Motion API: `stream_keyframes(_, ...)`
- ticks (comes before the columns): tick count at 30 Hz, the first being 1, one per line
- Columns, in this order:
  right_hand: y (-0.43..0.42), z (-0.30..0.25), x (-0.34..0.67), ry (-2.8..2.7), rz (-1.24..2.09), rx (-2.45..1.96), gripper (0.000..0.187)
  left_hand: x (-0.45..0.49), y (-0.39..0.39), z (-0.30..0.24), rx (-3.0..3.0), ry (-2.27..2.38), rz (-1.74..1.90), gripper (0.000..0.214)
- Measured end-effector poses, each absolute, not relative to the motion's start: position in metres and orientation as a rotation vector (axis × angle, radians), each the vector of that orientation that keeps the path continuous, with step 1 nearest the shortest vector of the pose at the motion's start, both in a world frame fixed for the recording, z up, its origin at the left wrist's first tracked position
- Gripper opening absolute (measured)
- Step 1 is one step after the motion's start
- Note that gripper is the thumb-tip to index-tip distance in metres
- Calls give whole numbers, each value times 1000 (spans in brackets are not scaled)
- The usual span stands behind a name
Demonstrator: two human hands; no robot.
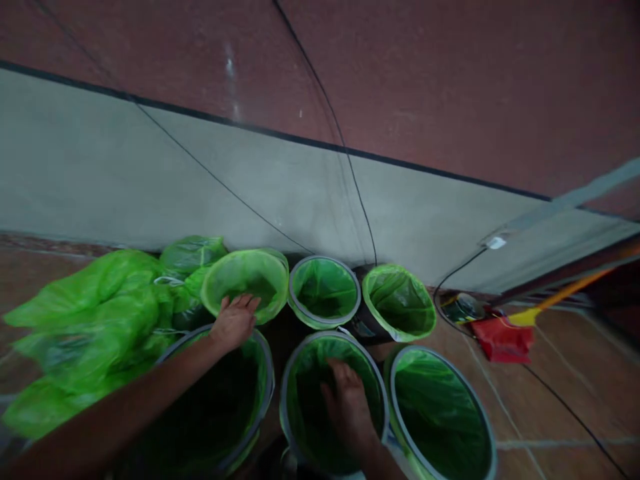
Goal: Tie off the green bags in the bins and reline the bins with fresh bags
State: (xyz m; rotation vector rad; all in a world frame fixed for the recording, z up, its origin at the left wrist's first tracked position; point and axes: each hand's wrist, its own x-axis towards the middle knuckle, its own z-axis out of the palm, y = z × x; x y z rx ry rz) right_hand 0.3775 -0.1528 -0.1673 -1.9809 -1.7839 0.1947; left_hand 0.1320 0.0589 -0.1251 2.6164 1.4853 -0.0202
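Over the rows of bins by the wall, left hand point(235, 325) rests open on the rim of a green-lined far bin point(265, 259), while right hand point(347, 408) reaches spread and empty into a green-lined near bin point(330, 337).

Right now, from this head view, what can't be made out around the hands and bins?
All in the head view:
Front middle bin: the right hand covers the liner and the depth is dark, so what it touches is unclear.
Front left bin: the left forearm covers it; the bottom edge cuts it off.
Round item beside the red dustpan: blurred, too small to name.
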Motion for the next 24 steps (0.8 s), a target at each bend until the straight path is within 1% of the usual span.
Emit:
stream_keyframes(3,-126,-164,355,-1818,209,-2027,39,118,70,-131,2522,1497,-164,44)
stream_keyframes(6,-59,-151,343,-1851,209,-2160,40,128,76,-138,2487,1451,-209,40)
stream_keyframes(9,0,-147,336,-1949,312,-2377,44,146,78,-145,2472,1427,-289,33)
stream_keyframes(11,20,-151,336,-1976,407,-2544,39,152,81,-150,2452,1419,-351,29)
stream_keyframes(14,26,-159,342,-2002,475,-2658,40,150,87,-153,2438,1426,-370,31)
stream_keyframes(18,21,-163,350,-2052,488,-2657,35,139,95,-154,2427,1443,-368,31)
stream_keyframes(24,26,-166,344,-2031,483,-2654,34,137,97,-155,2463,1415,-391,33)
